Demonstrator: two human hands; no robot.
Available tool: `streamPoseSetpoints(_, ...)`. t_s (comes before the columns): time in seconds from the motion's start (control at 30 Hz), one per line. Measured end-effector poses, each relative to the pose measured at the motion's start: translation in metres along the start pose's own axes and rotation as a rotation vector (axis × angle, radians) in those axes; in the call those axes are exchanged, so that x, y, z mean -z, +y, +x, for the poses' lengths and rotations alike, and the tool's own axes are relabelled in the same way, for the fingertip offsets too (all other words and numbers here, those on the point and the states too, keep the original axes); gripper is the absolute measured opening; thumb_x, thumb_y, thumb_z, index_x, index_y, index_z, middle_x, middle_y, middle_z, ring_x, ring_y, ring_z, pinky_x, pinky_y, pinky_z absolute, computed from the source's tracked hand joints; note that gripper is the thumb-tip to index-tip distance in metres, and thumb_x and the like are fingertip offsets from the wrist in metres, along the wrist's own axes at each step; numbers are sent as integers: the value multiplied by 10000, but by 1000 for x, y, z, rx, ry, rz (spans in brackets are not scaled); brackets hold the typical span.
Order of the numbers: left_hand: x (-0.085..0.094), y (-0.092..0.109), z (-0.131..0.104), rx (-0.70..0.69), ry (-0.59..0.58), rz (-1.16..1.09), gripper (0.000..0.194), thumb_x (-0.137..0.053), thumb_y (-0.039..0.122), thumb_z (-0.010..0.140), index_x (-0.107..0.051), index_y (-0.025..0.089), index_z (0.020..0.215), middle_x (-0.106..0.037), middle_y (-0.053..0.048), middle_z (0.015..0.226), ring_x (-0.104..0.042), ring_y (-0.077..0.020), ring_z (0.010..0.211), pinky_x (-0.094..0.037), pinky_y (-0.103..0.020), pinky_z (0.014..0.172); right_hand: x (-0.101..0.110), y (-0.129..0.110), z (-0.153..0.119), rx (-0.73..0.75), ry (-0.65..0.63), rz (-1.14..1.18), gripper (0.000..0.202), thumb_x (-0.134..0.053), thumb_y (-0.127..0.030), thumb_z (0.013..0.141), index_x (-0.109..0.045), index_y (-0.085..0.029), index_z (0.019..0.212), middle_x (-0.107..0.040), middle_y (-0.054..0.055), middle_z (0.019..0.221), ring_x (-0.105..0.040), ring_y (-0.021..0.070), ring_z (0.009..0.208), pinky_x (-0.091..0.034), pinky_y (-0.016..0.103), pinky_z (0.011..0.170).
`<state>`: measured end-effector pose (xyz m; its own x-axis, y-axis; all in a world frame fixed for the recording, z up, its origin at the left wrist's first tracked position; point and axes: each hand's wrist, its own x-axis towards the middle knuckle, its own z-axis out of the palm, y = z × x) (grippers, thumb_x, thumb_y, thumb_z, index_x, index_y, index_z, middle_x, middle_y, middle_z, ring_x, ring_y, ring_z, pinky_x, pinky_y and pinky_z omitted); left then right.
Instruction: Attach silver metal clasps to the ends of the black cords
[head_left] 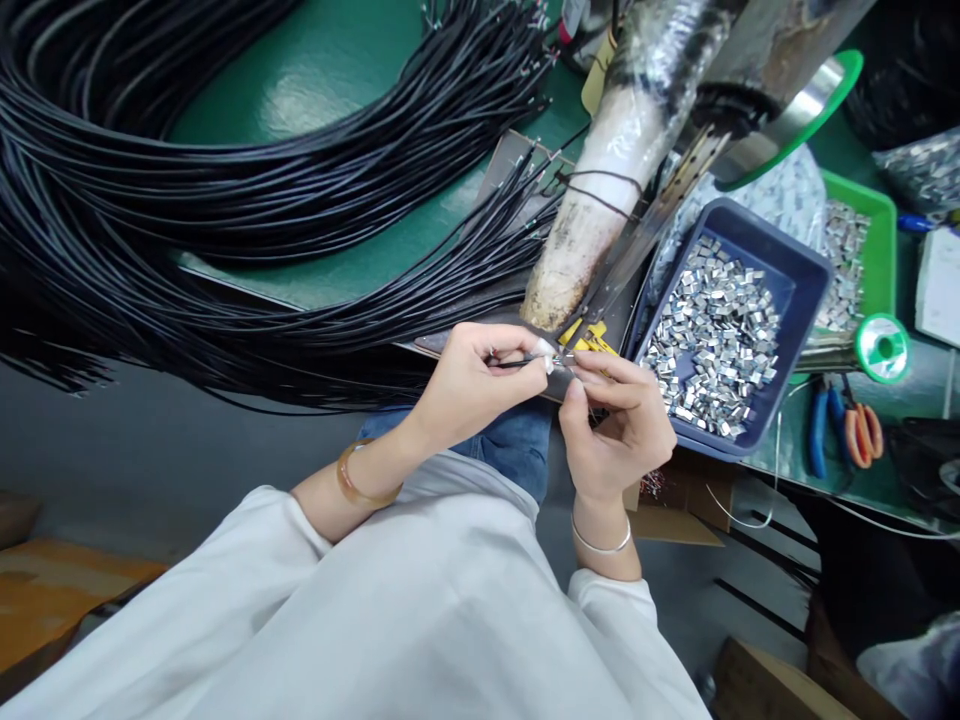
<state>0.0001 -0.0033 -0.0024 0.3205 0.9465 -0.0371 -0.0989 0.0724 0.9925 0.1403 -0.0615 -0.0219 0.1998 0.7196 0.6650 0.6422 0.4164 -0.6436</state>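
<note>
Cable [514, 363] in left hand [476, 383] reaches right hand's [624, 428] fingers [611, 368].

Across the bench [300, 90] from my left sweeps the cable bundle [300, 190], with the pipe [592, 210] just ahead of my left hand [484, 385] and right hand [622, 425]. To my right sits a bin [806, 285] with metal clips [712, 330] in it — a tray [879, 230] lies beyond, and pliers [862, 435] rest on the bench farther right.
</note>
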Motion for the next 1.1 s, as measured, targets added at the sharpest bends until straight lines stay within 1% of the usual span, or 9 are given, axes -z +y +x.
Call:
streamPoseSetpoints(0.07,1,-1,0,9,-19,4,83,-666,146,730,-698,120,658,-417,57,510,-286,-40,488,-204,-188,442,0,1,-2,-16,-5,22,169,-695,-80,858,-640,-223,931,-762,36,1030,-756,173,908,-667,335,766)
streamPoseSetpoints(0.17,0,-1,0,38,-10,-26,67,-683,164,727,-683,119,677,-367,72,500,-268,-39,482,-198,-186,443,1,2,-3,-13,-4,31,177,-700,-80,858,-641,-224,942,-762,34,1040,-758,172,910,-669,329,763)
streamPoseSetpoints(0.27,-1,-1,0,40,3,-38,57,-692,168,719,-681,118,692,-360,75,505,-255,-37,482,-190,-184,439,2,1,-1,13,-3,-16,184,-711,-75,854,-655,-228,940,-766,21,1019,-755,169,909,-662,331,780)
streamPoseSetpoints(0.4,-2,-2,0,-23,30,5,75,-683,157,726,-665,116,666,-339,80,508,-223,-29,477,-161,-181,429,2,1,2,53,-21,-103,178,-723,-66,848,-685,-219,931,-773,19,1004,-747,162,918,-643,327,822)
streamPoseSetpoints(0.6,-3,-6,-3,-119,55,54,102,-674,143,763,-651,121,666,-328,79,523,-227,-28,481,-163,-178,425,0,0,4,71,-15,-127,195,-734,-67,842,-692,-233,935,-765,9,1010,-746,166,924,-652,324,792)
streamPoseSetpoints(0.8,-3,-8,-4,-191,32,40,93,-655,130,798,-659,137,704,-353,71,547,-231,-32,487,-183,-179,425,-1,-4,6,76,-4,-131,238,-749,-52,824,-703,-239,963,-756,16,1031,-749,170,926,-667,326,786)
streamPoseSetpoints(0.9,-2,-7,-3,-141,28,29,80,-667,142,779,-656,137,700,-337,73,535,-224,-34,483,-169,-184,424,0,-4,4,82,-7,-126,217,-739,-56,828,-679,-231,941,-759,27,1044,-752,171,928,-672,319,774)
streamPoseSetpoints(1.03,-1,-4,-2,-37,21,17,129,-677,156,747,-613,133,637,-298,78,511,-213,-33,479,-145,-190,429,0,-2,0,88,-28,-120,200,-706,-61,844,-635,-224,937,-766,38,1046,-755,161,906,-664,298,757)
streamPoseSetpoints(1.1,-1,-3,-2,-9,11,2,127,-677,164,746,-612,132,641,-297,80,508,-210,-33,480,-144,-190,431,0,-1,-1,76,-24,-96,193,-693,-66,854,-629,-224,946,-768,37,1034,-755,159,903,-661,299,765)
